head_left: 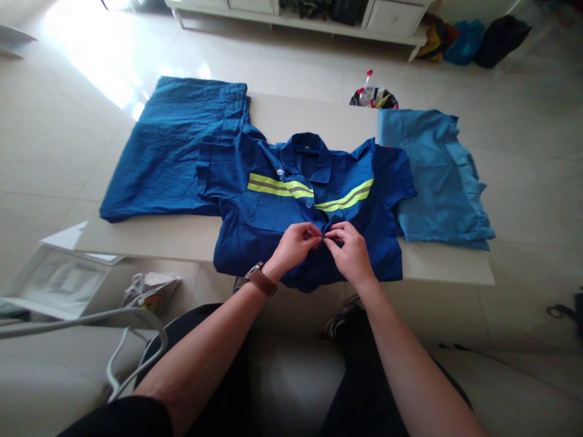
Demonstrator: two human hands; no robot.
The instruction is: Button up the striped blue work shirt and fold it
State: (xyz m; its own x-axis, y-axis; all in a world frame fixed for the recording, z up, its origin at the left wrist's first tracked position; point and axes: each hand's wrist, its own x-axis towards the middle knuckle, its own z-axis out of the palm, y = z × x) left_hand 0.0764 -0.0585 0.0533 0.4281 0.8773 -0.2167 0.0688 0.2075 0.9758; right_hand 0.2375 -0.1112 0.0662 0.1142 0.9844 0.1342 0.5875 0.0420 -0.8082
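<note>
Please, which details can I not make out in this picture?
All in the head view:
What the left hand and right hand pinch on the blue shirt: hidden by the fingers.
Any writing on the collar label: too small.
Time on the watch: too angled and small.
Lower part of the bottle: hidden behind the table.
Top of the white cabinet: cut off by the upper edge.

No text was legible to me. The blue shirt had a small label inside the collar and a white mark on the chest, both too tiny to make out. Print on the plastic bag was blurred; the wristwatch dial gave me no numbers.
</note>
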